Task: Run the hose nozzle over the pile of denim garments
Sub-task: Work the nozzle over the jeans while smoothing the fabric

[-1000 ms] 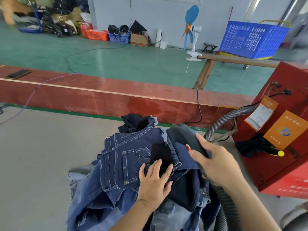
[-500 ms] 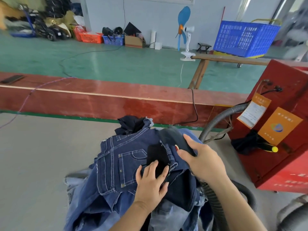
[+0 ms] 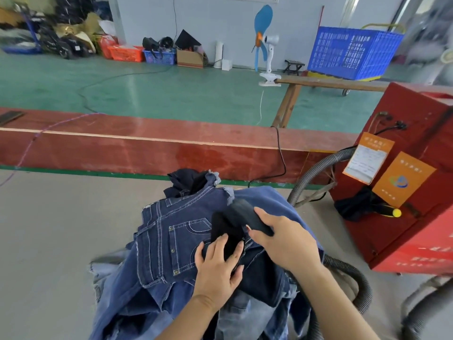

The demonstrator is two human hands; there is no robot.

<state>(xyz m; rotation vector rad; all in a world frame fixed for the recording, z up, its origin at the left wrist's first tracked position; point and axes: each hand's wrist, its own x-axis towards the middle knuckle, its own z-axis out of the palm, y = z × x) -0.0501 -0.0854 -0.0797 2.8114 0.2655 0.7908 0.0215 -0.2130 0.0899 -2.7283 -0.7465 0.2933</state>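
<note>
A pile of denim garments (image 3: 171,246) lies heaped on the grey table, dark blue jeans on top and paler pieces underneath. My right hand (image 3: 284,241) grips the dark grey hose nozzle (image 3: 247,214), whose tip lies on the top of the pile. My left hand (image 3: 218,263) rests flat on the denim just below the nozzle, fingers straight over a black patch of cloth. A ribbed grey hose (image 3: 353,285) curls from under my right wrist toward the right.
A red machine box (image 3: 416,192) with orange labels stands at the right, a second ribbed hose (image 3: 316,173) running into it. A red wooden bench (image 3: 147,148) crosses behind the table. Beyond are a green floor, a blue crate (image 3: 353,52) and a small fan (image 3: 267,42).
My right hand has slid the nozzle leftward and a little nearer across the top of the pile, closer to my left hand. My left hand has stayed pressed on the denim.
</note>
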